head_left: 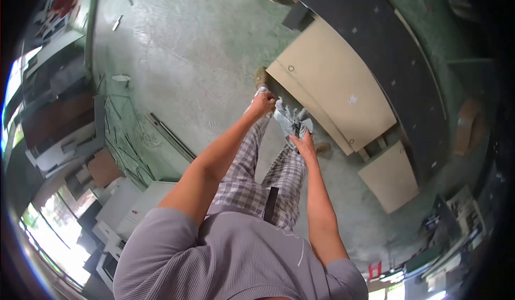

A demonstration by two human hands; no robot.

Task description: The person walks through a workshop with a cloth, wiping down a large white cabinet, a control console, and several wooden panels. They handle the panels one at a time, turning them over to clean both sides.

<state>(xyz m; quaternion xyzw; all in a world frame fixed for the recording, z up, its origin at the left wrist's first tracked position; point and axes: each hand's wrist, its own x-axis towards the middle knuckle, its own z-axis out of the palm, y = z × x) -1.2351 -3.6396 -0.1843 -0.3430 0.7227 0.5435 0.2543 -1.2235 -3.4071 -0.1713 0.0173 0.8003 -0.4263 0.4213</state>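
My right hand [304, 144] grips a crumpled, pale grey-blue cloth [288, 118] by its lower end, with the thumb along its side. The cloth bunches up in loose folds between my hands, over the gap between my legs. My left hand [263, 103] is closed, its fingers curled right beside the upper edge of the cloth; I cannot tell what is pinched in them. Under both hands are my checked trousers [249, 155] and a brown shoe [260, 76].
A large beige panel [332, 80] with round holes lies to the right, beside a long black panel [386, 37]. A smaller beige board [390, 177] is below it. On the left are dark metal bars [170, 137], thin rods [126, 139] and stacked cabinets [123, 203].
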